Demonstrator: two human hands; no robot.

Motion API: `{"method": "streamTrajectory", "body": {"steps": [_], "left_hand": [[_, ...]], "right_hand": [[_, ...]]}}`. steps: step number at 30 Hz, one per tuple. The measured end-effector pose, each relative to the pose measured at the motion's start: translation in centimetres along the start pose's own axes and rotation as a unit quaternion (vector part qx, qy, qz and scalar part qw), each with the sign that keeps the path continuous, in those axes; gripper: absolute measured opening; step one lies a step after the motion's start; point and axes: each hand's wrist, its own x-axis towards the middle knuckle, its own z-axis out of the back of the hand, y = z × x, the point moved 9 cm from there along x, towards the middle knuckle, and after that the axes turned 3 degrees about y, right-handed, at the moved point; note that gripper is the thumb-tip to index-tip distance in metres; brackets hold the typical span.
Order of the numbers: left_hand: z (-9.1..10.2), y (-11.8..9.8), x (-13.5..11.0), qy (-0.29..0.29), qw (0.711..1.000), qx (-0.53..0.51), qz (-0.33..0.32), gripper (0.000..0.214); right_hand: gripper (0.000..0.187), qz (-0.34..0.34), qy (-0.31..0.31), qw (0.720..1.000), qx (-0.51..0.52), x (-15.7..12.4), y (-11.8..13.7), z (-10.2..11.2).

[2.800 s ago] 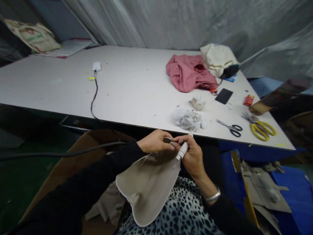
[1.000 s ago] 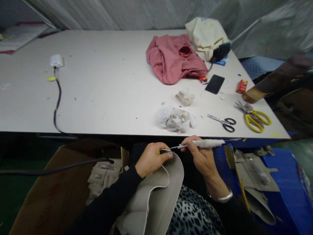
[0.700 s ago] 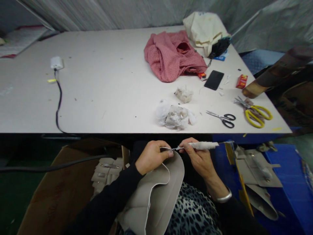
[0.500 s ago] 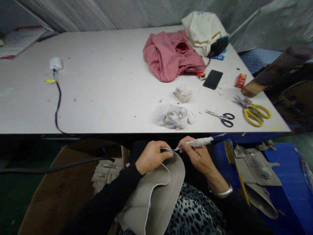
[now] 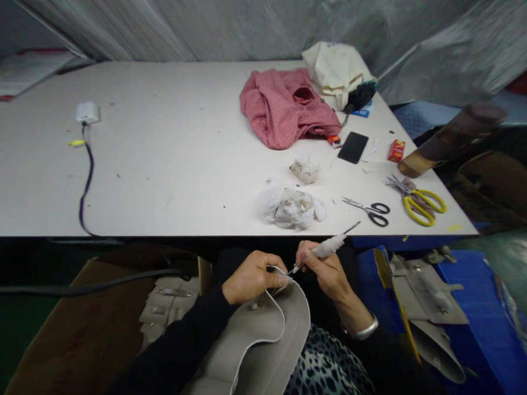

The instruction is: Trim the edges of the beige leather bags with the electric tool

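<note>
My left hand point(image 5: 257, 278) pinches the top edge of a beige-grey bag piece point(image 5: 272, 326), which looks like leather and hangs over my lap with its flap curved open. A small metal fitting shows on its inner layer. In my right hand point(image 5: 325, 269) is a thin tool with a white-wrapped handle point(image 5: 329, 246). One narrow metal end slants up to the right, and the other meets the bag's edge beside my left fingertips. Whether that tip goes into the material I cannot tell.
On the table point(image 5: 164, 164) lie black-handled scissors point(image 5: 373, 211), yellow-handled scissors point(image 5: 424, 206), lumps in clear plastic point(image 5: 292, 206), a dark phone-like slab point(image 5: 353, 147) and pink cloth point(image 5: 284, 109). More beige pieces fill a carton point(image 5: 82, 323) at left and a blue bin point(image 5: 473, 296) at right.
The view has shifted, so the table sits lower in the picture. My right hand has tilted the tool more steeply, its free end pointing higher. My left hand keeps its pinch on the bag piece.
</note>
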Motion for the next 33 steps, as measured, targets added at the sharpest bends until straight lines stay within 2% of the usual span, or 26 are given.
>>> {"method": "streamTrajectory", "body": {"steps": [3, 5, 7, 10, 13, 19, 25, 27, 29, 31, 33], "left_hand": [[0.9, 0.3, -0.3, -0.023, 0.999, -0.022, 0.004, 0.015], [1.9, 0.6, -0.6, -0.057, 0.998, -0.030, -0.002, 0.016], [3.3, 0.9, -1.0, -0.115, 0.993, -0.036, -0.020, 0.017], [5.4, 1.4, -1.8, -0.196, 0.978, -0.054, -0.045, 0.017], [6.5, 2.1, -2.2, -0.221, 0.972, -0.064, -0.045, 0.018], [6.9, 2.3, -2.8, -0.209, 0.974, -0.075, -0.042, 0.017], [6.5, 1.9, -3.1, -0.200, 0.975, -0.069, -0.065, 0.017], [6.3, 2.0, -3.2, -0.196, 0.976, -0.069, -0.065, 0.017], [6.1, 1.9, -3.1, -0.190, 0.977, -0.064, -0.067, 0.016], [6.0, 1.8, -3.1, -0.182, 0.979, -0.060, -0.067, 0.015], [5.8, 1.8, -3.0, -0.169, 0.981, -0.068, -0.063, 0.015]], "right_hand": [[0.040, 0.027, -0.164, 0.986, 0.032, -0.3, -0.3, 2.5], [0.037, 0.044, -0.295, 0.954, 0.010, -0.7, 0.3, 4.9], [0.032, 0.046, -0.358, 0.931, -0.055, -0.7, 1.3, 6.3], [0.028, 0.048, -0.347, 0.927, -0.135, 0.5, 2.2, 6.7], [0.027, 0.063, -0.320, 0.932, -0.156, 1.4, 2.0, 6.4], [0.025, 0.091, -0.260, 0.937, -0.215, 3.0, 1.8, 5.5], [0.026, 0.139, -0.171, 0.891, -0.398, 5.2, 4.1, 3.9], [0.026, 0.142, -0.144, 0.881, -0.427, 5.3, 4.6, 3.3], [0.024, 0.142, -0.152, 0.878, -0.431, 4.5, 5.4, 3.1], [0.022, 0.141, -0.191, 0.893, -0.382, 3.0, 6.3, 3.2], [0.023, 0.115, -0.198, 0.935, -0.271, 1.7, 6.3, 2.9]]}}
